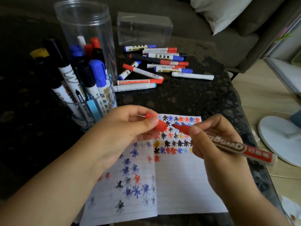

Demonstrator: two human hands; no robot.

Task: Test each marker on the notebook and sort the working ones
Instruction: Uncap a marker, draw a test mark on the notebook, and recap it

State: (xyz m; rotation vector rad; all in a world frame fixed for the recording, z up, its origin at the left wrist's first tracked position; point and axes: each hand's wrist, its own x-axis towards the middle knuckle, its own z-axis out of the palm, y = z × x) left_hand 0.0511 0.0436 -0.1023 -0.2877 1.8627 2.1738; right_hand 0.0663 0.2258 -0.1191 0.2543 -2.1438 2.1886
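Two hands work just above the open notebook [175, 185], which lies flat on the dark tabletop [187, 98] and is covered with small star marks in blue, black, red and yellow. In the right hand [218, 154] the grip is pinched round the barrel of a red whiteboard marker [228, 145], thumb and fingers curled on it, with the bare red tip pointing left toward the other hand and the barrel's tail running out to the right beyond the notebook's edge. In the left hand [123, 132] the grip pinches the red cap [160, 123] between thumb and fingertips, its open end facing the marker tip; tip and cap are just beside each other, not touching. Beyond the left grip and to its left stands a tall clear jar [86, 30] holding upright markers with blue, black, red and white caps. Farther away, beyond both grips, a loose pile of capped markers [156, 66] lies on the tabletop, and behind that pile sits a clear plastic box [145, 28]. Off the tabletop, right of the right grip, a white round base [280, 137] rests on the wooden floor.
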